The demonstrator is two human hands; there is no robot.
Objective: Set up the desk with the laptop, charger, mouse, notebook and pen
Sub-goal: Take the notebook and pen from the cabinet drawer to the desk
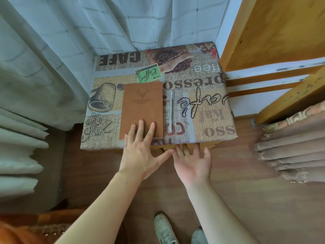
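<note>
Where the brown notebook (142, 108) lies closed on the small worktop (207, 120), its long sides run away from the person and its embossed cover (a stag's head above a few lines of small print) faces up. A slim white pen (171, 110) lies just beside its right edge, parallel to it and apart from it. The left hand (140, 152) rests with straight, spread fingers on the near end of the notebook, the thumb stretched out to the right over the worktop's front edge. The right hand (193, 164) is spread wide with the palm up, holding nothing, its fingertips at the front edge of the worktop. The worktop wears a cloth printed with coffee words and a mug. Pale curtains (52, 59) hang behind and to the left, a wooden shelf unit (274, 32) stands on the right, and two light shoes (165, 229) show on the wooden floor (237, 191) below.
</note>
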